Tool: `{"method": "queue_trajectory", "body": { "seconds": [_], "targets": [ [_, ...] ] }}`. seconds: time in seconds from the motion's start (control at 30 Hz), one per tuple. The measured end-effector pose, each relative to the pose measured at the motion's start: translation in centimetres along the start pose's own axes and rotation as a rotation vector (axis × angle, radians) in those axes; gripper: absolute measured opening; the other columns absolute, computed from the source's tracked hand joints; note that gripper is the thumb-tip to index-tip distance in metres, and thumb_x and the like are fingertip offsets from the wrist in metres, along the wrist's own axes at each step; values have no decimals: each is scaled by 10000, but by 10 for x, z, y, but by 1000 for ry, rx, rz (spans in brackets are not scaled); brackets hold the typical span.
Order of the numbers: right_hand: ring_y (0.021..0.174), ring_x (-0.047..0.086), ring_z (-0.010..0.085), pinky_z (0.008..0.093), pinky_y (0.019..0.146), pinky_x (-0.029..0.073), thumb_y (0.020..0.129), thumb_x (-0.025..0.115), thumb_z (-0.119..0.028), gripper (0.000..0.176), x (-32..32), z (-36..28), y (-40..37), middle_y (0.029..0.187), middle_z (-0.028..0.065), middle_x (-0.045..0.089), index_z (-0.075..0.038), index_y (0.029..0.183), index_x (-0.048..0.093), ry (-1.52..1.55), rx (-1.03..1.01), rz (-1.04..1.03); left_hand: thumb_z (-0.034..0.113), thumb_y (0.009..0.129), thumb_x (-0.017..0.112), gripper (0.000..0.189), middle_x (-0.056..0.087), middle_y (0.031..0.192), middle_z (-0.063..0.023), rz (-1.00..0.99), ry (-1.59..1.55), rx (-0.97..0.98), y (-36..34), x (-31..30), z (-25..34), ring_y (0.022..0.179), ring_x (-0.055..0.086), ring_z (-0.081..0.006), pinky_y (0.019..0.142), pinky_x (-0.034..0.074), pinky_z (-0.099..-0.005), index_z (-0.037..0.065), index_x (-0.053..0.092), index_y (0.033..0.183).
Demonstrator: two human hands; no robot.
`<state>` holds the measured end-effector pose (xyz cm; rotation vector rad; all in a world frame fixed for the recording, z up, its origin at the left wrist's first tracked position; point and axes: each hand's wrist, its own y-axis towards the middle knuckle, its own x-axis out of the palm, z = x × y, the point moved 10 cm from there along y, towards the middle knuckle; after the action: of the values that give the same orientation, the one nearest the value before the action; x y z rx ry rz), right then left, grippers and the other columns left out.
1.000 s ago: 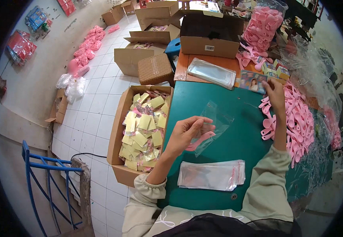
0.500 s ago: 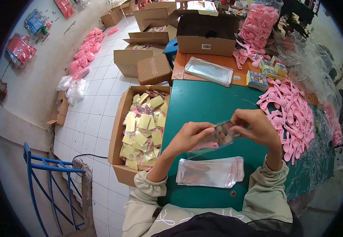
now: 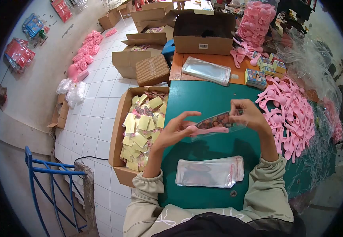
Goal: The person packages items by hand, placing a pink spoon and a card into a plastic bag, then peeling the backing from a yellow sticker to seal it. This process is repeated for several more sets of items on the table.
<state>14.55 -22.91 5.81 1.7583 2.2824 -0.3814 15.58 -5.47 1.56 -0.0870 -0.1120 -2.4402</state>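
Note:
A clear plastic bag (image 3: 239,118) is stretched between my hands above the green table, with a dark printed card (image 3: 215,121) and a pink spoon (image 3: 213,129) inside. My left hand (image 3: 175,129) grips the bag's left end near the spoon's bowl, its index finger raised off the plastic. At the other end, my right hand (image 3: 250,114) pinches the bag between thumb and fingers. Below them a stack of clear plastic bags (image 3: 209,172) lies flat near my body.
Pink spoons (image 3: 291,114) are heaped at the right. Card stacks (image 3: 256,79) and more clear bags (image 3: 207,71) sit at the back. A carton (image 3: 118,166) of filled packets stands left of the green table (image 3: 195,94). A blue metal rail (image 3: 53,164) stands at lower left.
My left index finger has lifted away from the bag. The bag has turned a little flatter and shifted slightly right, showing the card and spoon more plainly. The right hand still pinches its end.

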Motion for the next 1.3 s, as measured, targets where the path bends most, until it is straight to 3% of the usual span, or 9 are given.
{"method": "queue_trajectory", "body": {
  "seconds": [0.03,0.23,0.33,0.73,0.83,0.93,0.97,1.07,1.3],
  "targets": [
    [638,492,41,207,550,380,706,709,-74,186,0,-1,2,658,-8,562,-40,654,533,38,-9,26,193,897,591,471,640,891,-59,20,-53,5,-2,-4,1,810,608,-108,695,525,-245,57,405,1307],
    [612,482,39,204,520,360,706,750,-111,281,5,8,2,648,-6,560,-55,619,489,13,143,-31,113,901,572,443,644,936,-74,87,106,-104,-1,-7,0,855,594,-88,711,527,-244,72,402,1308],
    [611,485,41,210,510,361,711,747,-113,249,0,15,6,650,-5,563,-29,641,523,45,119,67,92,888,588,470,648,969,-84,104,-24,-59,1,0,4,854,596,-88,712,524,-242,80,396,1316],
    [665,511,73,219,620,416,736,710,-112,158,11,14,8,668,-1,553,1,829,650,137,28,-125,98,860,628,548,646,966,-88,36,-23,57,5,1,1,869,611,-119,717,506,-257,85,371,1343],
    [687,557,102,244,650,447,746,689,-88,156,-13,9,8,703,33,594,7,863,649,-106,-27,185,270,884,604,636,595,1087,-180,386,347,-38,4,-27,-17,936,610,-179,778,516,-284,72,268,1387],
    [732,610,150,272,676,475,749,678,-72,204,-9,-31,1,827,87,641,4,933,635,-305,-214,391,373,942,471,652,573,1112,-222,253,-322,-290,3,2,-54,982,613,-227,805,517,-315,80,140,1420],
    [847,623,232,320,734,486,752,672,-75,259,6,-24,7,989,121,630,-24,1002,624,-342,-219,228,347,987,359,636,591,1063,-216,186,-411,-282,5,14,-58,975,621,-264,770,536,-345,71,-10,1427],
    [948,589,285,357,806,469,747,676,-82,315,43,-23,7,1045,139,597,-53,1054,611,-487,-323,-67,250,986,394,629,575,1103,-225,206,-447,-334,6,19,-70,999,613,-263,774,538,-341,68,-15,1428],
    [935,540,314,395,791,451,717,674,-57,179,58,12,7,926,124,556,-52,881,602,-645,-110,-246,57,936,463,646,585,1082,-215,226,-241,-305,9,17,-77,965,625,-248,791,543,-337,105,43,1424]
  ]
}}
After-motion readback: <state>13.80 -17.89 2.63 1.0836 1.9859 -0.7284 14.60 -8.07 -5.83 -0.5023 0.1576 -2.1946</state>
